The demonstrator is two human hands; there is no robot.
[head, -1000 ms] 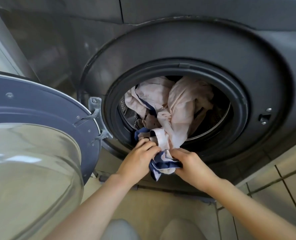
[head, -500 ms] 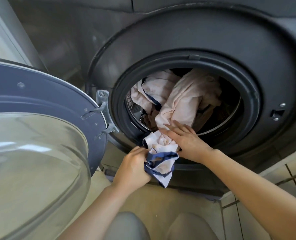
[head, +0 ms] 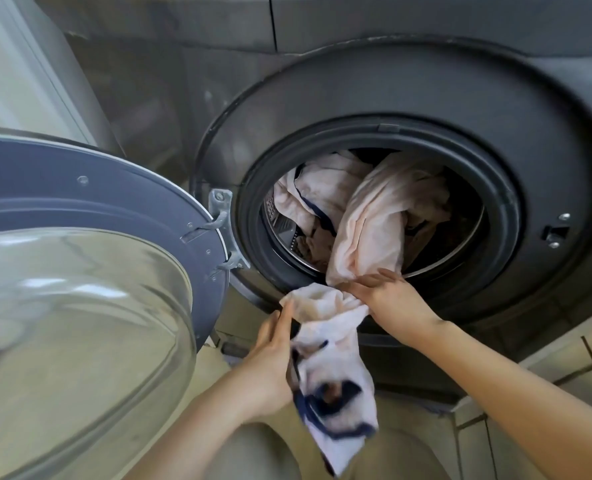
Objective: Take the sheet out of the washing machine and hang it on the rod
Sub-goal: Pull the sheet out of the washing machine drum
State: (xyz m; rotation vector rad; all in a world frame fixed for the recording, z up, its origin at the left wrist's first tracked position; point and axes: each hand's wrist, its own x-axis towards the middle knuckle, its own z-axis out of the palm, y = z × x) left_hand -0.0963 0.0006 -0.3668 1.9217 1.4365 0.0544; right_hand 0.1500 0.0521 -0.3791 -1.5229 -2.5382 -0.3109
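The pale pink, navy-trimmed sheet (head: 374, 223) trails from the open washing machine (head: 547, 140) drum, its end hanging out.

A single head-worn camera is looking forward and down from close in front of the washing machine (head: 408, 98), its wide lens bending the straight edges. It is facing the round drum opening (head: 377, 216), sitting right of centre and near. The open door (head: 90, 271) is filling the left side, nearest the lens. Both forearms are entering from the bottom edge, and the tiled floor (head: 547, 393) is showing at lower right.
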